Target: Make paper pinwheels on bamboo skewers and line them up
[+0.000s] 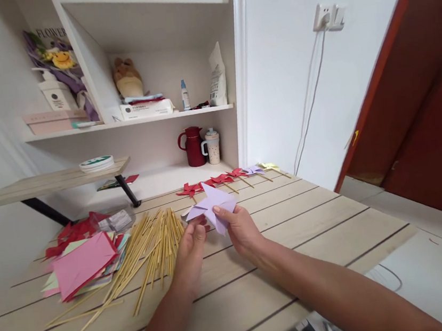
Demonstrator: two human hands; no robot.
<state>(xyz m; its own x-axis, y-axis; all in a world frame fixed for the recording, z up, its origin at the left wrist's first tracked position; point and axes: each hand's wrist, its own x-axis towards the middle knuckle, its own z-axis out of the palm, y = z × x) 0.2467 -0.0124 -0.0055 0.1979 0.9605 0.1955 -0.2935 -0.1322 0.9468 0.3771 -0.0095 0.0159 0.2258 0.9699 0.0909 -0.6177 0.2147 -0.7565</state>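
Pinching lilac pinwheel [211, 203] in my right grip [245, 229] over counter [292, 218]; left grip [190, 252] half-curled just beside it, can't tell if holding anything.

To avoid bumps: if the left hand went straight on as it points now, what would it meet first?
Probably the pale purple, pointed paper pinwheel held in the right hand; whether the left hand touches it is unclear.
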